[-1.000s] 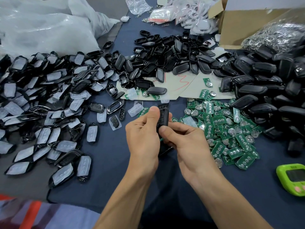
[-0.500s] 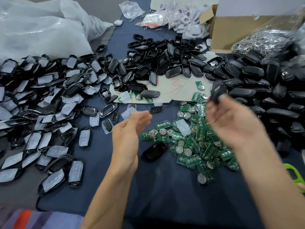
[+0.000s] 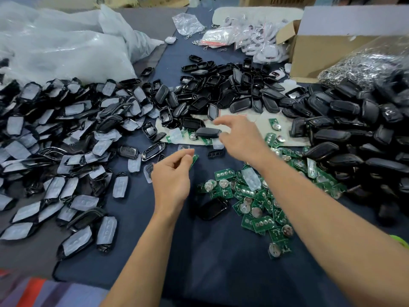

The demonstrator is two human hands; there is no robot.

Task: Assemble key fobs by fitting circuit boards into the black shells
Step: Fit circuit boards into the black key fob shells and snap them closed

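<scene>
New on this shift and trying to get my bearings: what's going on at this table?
A person is assembling key fobs at a table strewn with a heap of black shells and loose circuit boards. The right hand reaches, fingers spread, for a single black shell but is not yet gripping it. The left hand has its fingertips at one green board; whether it pinches it is unclear.
</scene>
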